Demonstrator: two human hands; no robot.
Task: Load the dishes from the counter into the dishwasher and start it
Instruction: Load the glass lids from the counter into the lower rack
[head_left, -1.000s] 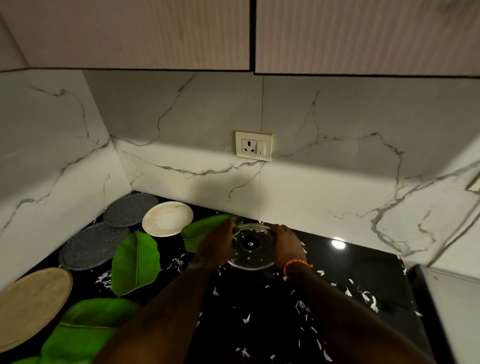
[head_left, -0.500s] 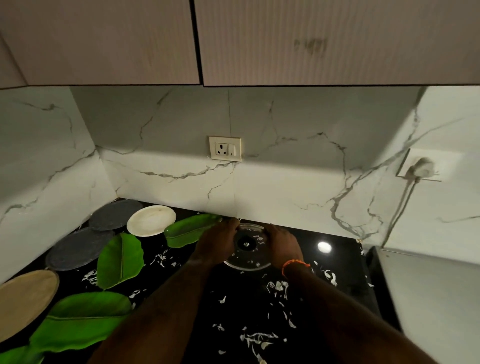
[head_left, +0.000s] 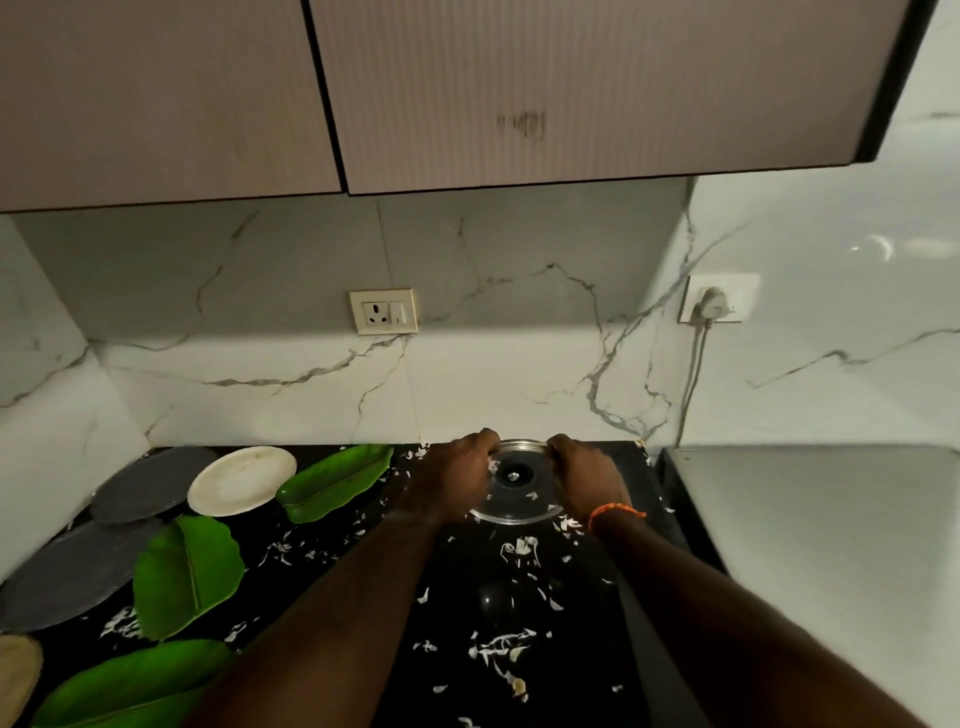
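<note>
Head camera looks down at counter (head_left: 571, 623)

Two bare forearms come into view from the near edge, with no sleeves on them. The left hand (head_left: 457, 480) has no ring and no band that I can see. At the wrist of the right hand (head_left: 584, 480) there is a thin orange thread bracelet (head_left: 615, 512), which looks braided. No watch and no gloves are worn.

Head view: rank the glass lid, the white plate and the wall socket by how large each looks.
1. white plate and glass lid: about alike; both hands cover the lid's sides, so I won't rank them.
2. wall socket: clearly smallest, though it sits farther back on the wall.
</note>
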